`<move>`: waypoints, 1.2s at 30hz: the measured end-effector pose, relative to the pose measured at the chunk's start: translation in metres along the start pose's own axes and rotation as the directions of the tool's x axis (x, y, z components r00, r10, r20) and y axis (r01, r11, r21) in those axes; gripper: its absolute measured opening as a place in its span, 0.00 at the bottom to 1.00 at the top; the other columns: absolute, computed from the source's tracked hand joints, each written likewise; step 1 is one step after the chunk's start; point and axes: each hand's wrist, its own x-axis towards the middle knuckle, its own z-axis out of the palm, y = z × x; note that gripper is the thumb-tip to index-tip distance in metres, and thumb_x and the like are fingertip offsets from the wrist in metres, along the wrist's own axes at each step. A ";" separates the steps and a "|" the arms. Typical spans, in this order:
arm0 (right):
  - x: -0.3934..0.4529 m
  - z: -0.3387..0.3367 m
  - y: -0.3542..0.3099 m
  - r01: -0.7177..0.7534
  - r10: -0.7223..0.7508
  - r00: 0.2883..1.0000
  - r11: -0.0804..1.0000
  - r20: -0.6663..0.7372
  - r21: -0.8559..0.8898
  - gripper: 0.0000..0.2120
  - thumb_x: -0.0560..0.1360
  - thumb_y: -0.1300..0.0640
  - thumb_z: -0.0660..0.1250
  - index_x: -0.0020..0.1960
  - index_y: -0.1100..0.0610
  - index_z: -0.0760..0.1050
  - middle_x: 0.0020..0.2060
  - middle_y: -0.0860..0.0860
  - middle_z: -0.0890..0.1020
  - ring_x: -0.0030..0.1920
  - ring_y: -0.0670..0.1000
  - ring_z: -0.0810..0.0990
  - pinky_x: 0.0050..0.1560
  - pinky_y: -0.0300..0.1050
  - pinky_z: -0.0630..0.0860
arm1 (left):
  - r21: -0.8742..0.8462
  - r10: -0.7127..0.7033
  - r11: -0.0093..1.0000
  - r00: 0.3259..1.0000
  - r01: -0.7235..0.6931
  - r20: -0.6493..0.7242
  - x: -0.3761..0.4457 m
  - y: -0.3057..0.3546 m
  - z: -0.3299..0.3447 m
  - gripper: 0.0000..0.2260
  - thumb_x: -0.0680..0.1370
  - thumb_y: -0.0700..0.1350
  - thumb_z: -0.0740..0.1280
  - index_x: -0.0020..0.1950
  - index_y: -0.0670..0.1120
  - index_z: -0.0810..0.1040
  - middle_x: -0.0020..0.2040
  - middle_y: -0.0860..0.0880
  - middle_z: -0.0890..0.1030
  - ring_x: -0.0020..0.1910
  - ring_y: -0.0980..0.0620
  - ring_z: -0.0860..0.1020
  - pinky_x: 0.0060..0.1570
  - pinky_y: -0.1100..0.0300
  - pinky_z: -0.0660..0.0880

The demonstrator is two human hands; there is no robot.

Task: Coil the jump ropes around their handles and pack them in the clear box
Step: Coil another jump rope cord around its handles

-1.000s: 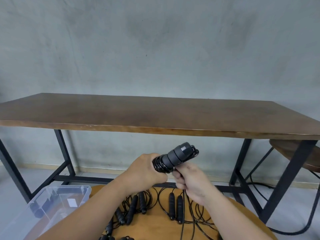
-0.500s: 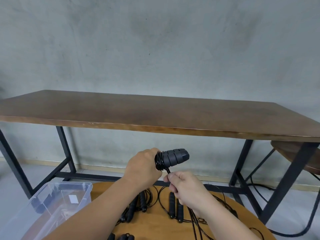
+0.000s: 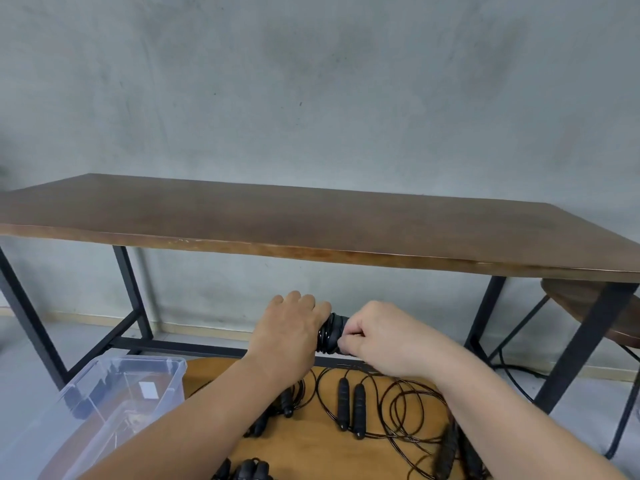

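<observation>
Round wooden table [image 3: 311,448] (rope-strewn) before long bench [image 3: 311,220], grey wall [image 3: 311,81].

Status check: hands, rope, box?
Left hand and right hand both grip the coiled rope. Box open at left. Loose ropes below.

Single head-worn view, facing forward and down, close over hands [image 3: 332,336], wall beyond

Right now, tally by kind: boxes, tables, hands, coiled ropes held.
Boxes: 1, clear box
Tables: 2, long table and round table
Hands: 2, left hand and right hand
Held: 1 coiled rope
Total: 6
Uncounted: loose ropes, too tangled.
</observation>
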 end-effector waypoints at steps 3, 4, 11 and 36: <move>0.006 -0.020 0.005 0.032 -0.033 0.998 0.999 0.046 0.032 0.08 0.75 0.48 0.72 0.44 0.51 0.86 0.38 0.46 0.84 0.41 0.45 0.81 0.43 0.42 0.80 | -0.060 0.103 0.993 0.995 -0.103 0.008 -0.005 0.001 -0.007 0.15 0.75 0.44 0.65 0.61 0.52 0.68 0.52 0.51 0.73 0.52 0.49 0.70 0.50 0.56 0.65; 0.009 -0.027 0.007 0.051 -0.055 0.996 0.997 0.067 0.053 0.06 0.73 0.48 0.74 0.43 0.50 0.86 0.38 0.45 0.85 0.41 0.44 0.81 0.43 0.41 0.79 | -0.093 0.135 0.987 0.991 -0.134 0.008 -0.007 0.003 -0.010 0.14 0.76 0.45 0.64 0.61 0.53 0.69 0.52 0.52 0.72 0.53 0.50 0.69 0.51 0.56 0.65; 0.023 -0.035 0.029 0.136 -0.171 0.983 0.924 0.067 0.358 0.08 0.70 0.52 0.77 0.45 0.54 0.86 0.41 0.47 0.86 0.44 0.43 0.83 0.47 0.38 0.79 | -0.337 0.199 0.917 0.977 -0.212 -0.073 -0.011 -0.002 -0.021 0.09 0.77 0.50 0.65 0.56 0.55 0.73 0.43 0.58 0.70 0.43 0.56 0.65 0.44 0.59 0.61; 0.016 0.061 0.035 0.018 0.202 0.976 0.308 -0.084 0.951 0.10 0.82 0.57 0.60 0.48 0.62 0.76 0.30 0.50 0.69 0.28 0.45 0.59 0.28 0.39 0.55 | -0.844 -0.126 0.468 0.966 0.260 0.228 -0.008 -0.008 -0.016 0.20 0.69 0.35 0.71 0.53 0.56 0.75 0.41 0.53 0.80 0.34 0.61 0.75 0.32 0.72 0.70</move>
